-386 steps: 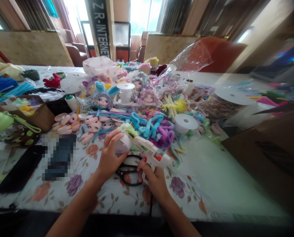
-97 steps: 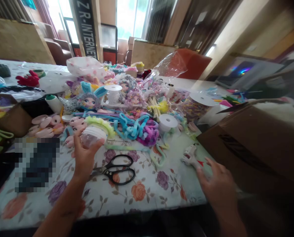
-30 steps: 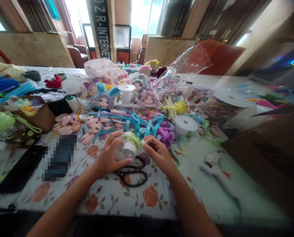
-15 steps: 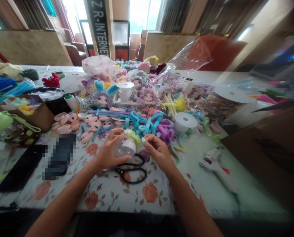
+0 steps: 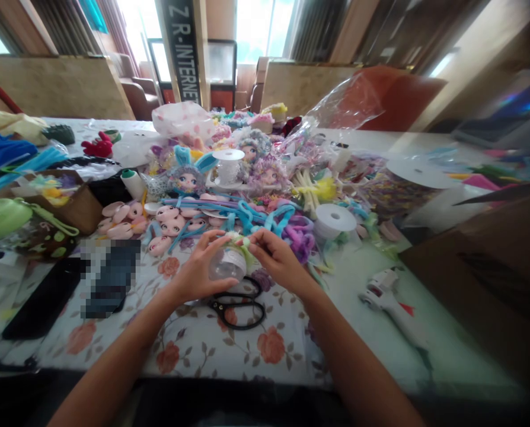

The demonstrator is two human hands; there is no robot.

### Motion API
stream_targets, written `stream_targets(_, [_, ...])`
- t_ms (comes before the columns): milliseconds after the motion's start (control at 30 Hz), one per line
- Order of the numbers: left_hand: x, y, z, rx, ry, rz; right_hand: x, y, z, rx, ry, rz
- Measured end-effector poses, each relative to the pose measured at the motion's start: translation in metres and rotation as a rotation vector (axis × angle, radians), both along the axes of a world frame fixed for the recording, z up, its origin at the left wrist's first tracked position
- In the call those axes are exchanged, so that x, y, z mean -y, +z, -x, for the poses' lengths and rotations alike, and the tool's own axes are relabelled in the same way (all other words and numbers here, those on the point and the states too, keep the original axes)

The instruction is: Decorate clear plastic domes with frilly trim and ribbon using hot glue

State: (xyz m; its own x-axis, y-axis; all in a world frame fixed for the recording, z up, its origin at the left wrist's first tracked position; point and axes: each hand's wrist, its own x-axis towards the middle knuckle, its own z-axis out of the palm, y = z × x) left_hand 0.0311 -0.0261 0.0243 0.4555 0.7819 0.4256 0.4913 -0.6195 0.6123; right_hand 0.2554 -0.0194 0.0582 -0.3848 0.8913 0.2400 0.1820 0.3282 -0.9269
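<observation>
My left hand point(image 5: 199, 268) is wrapped round a small clear plastic jar point(image 5: 228, 267), which lies tilted with its white band to the right. Pale green ruffled trim point(image 5: 247, 252) surrounds the jar's end. My right hand point(image 5: 276, 258) is closed in a pinch at the trim; between its fingertips is a small pale green piece point(image 5: 246, 242), partly hidden. Black-handled scissors point(image 5: 242, 315) lie on the flowered cloth point(image 5: 194, 338) just below the jar.
A white glue gun point(image 5: 396, 308) lies at the right, near a cardboard box point(image 5: 482, 261). Doll faces point(image 5: 171, 225), blue fuzzy stems point(image 5: 251, 218) and a white spool point(image 5: 335, 220) lie beyond my hands. Phones point(image 5: 114, 276) are at the left.
My right hand has moved left and slightly up, bringing the small pale green piece against the trim on the jar. My left hand still holds the jar.
</observation>
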Motion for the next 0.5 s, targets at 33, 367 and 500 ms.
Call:
stream_targets(33, [0.000, 0.001, 0.000, -0.003, -0.003, 0.000, -0.003, 0.000, 0.001, 0.008, 0.011, -0.006])
stream_targets(367, [0.000, -0.009, 0.000, 0.102, 0.036, -0.014, -0.018, 0.000, 0.006, 0.022, 0.052, 0.026])
stream_targets(500, [0.002, -0.009, 0.000, 0.082, 0.029, -0.012, -0.020, -0.003, 0.008, -0.016, 0.046, 0.070])
